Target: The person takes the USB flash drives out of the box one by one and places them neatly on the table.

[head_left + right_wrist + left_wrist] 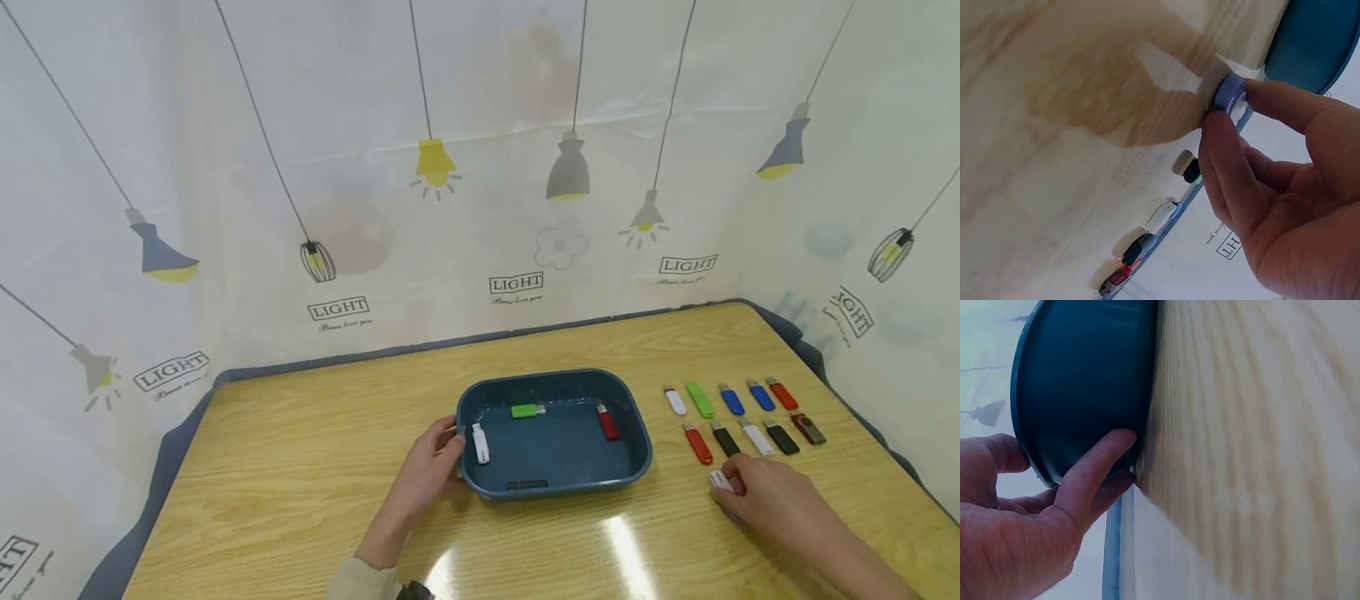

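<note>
Tray (558,446) is the reference, sitting on the wood tabletop (315,467).

Progress: four USB sticks inside the tray. Green stick (523,411) near the far wall, white stick (481,445) near the left wall, red stick (608,424) toward the right wall, black stick (527,484) along the near wall. One white-and-blue stick (722,480) in hand, just right of the tray's near corner. Ten left on the tabletop right of the tray: far row (732,401) of five, near row (757,437) of five. So four in, one held, ten out. I'd call it early, roughly a quarter loaded.

Fingers: right hand (776,496) pinches the white-and-blue stick between thumb and fingertips. Left hand (427,462) grips the tray's left end, fingers bent around rim and outer wall; looks like steadying, not lifting.

View differences: head view alone gives the tray contents and full count. Left wrist shows no sticks, but does show one finger laid low along the tray's outer wall, near the tabletop; head view hides that. Right wrist shows the held stick's purple-blue side, mostly covered by the hand from above; the row appears there only partly, nearly edge-on. Can't tell whether the held stick is fully clear of the tabletop.
</note>
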Tool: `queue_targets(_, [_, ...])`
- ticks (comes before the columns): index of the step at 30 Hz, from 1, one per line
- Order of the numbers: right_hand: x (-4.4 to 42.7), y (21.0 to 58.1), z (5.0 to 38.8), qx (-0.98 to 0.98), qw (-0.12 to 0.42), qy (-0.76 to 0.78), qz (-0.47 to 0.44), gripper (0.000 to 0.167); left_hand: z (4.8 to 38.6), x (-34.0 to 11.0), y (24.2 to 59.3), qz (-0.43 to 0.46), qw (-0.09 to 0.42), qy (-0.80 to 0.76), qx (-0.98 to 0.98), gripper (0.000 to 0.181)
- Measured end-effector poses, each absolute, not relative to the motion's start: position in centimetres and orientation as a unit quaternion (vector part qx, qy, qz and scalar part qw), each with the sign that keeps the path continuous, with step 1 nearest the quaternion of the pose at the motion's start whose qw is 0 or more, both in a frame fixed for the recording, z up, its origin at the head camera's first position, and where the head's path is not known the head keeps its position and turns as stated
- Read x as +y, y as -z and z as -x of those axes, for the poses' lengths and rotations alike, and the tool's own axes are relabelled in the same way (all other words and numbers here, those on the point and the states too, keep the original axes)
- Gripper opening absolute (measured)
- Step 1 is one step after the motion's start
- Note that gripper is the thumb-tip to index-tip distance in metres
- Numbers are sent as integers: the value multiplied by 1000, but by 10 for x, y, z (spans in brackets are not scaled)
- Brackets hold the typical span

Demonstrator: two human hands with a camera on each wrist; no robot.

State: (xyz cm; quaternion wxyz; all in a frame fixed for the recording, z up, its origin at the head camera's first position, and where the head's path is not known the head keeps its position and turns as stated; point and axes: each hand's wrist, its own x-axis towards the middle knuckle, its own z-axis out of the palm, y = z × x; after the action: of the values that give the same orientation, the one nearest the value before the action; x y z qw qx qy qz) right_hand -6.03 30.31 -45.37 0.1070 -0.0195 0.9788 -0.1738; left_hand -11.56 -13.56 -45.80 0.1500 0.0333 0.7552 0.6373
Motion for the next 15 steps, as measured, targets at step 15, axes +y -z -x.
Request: queue_targets(15, [302, 450, 61, 978, 129, 162, 18, 34, 115, -136, 457, -29, 149, -636, 757, 50])
